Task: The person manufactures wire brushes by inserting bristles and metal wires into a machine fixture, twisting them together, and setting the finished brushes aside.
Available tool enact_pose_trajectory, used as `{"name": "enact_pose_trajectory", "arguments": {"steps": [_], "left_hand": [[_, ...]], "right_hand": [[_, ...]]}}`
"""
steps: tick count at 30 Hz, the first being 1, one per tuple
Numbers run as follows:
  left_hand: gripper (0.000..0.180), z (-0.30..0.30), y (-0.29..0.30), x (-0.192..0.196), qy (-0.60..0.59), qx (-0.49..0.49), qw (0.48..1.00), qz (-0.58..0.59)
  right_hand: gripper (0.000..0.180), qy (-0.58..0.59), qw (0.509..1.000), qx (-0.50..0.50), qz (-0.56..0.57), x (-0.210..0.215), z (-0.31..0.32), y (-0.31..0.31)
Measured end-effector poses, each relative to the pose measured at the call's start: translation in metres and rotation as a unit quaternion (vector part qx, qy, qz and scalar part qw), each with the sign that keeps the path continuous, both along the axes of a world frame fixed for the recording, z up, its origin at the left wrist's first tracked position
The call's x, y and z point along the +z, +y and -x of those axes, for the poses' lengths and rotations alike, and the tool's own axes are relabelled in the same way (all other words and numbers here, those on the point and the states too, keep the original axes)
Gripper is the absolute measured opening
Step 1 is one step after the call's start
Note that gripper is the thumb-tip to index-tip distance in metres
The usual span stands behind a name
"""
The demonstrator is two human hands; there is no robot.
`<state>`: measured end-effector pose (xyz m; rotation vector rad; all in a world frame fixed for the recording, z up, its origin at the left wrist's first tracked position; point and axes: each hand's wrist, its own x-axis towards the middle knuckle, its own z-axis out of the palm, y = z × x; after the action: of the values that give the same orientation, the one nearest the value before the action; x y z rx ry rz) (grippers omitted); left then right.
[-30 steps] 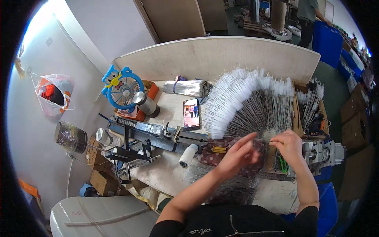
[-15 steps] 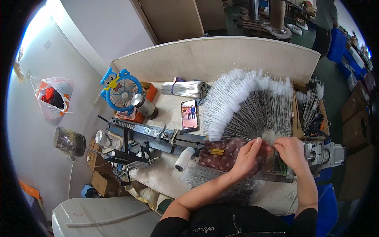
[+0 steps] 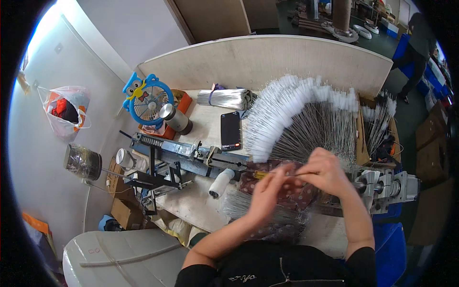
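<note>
My left hand point(image 3: 267, 193) is over the brown polka-dot cloth point(image 3: 291, 196), its fingers curled and smeared by motion. Close beside it on the right, my right hand point(image 3: 327, 172) is closed in a pinch, its fingertips almost meeting those of the left. Whatever the two hands pinch is too thin and blurred to name. A yellow block-shaped piece point(image 3: 260, 175) on the cloth is partly covered by my left fingers. Behind the hands fans a large pile of thin wire brushes point(image 3: 282, 115) with white bristle tips. Loose wires point(image 3: 236, 205) lie in front of the cloth.
A metal bench fixture point(image 3: 191, 155) runs along the left, with a white roll point(image 3: 222, 183) near its end. A motor-driven chuck point(image 3: 382, 186) stands at the right. Farther back are a phone point(image 3: 230, 130), a wire bundle point(image 3: 224, 98), a steel flask point(image 3: 175, 118) and a blue fan point(image 3: 150, 105).
Both hands have moved left from beside the chuck to over the cloth. The phone's screen has turned from a picture to dark. A person in the background has shifted right.
</note>
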<state>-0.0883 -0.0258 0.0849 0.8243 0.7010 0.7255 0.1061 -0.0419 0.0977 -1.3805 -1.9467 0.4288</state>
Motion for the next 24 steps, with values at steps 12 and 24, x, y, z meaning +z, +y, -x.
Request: {"name": "enact_pose_trajectory", "arguments": {"steps": [12,24], "left_hand": [[0.034,0.112,0.024,-0.021,-0.022,0.137,0.978,0.153],[0.033,0.064,0.023,-0.069,0.259,0.090,0.957,-0.095]], "right_hand": [[0.007,-0.081,0.994,-0.071,-0.004,-0.021,0.110,0.054],[0.011,-0.134,0.984,-0.045,-0.110,-0.005,0.097,0.036]]}}
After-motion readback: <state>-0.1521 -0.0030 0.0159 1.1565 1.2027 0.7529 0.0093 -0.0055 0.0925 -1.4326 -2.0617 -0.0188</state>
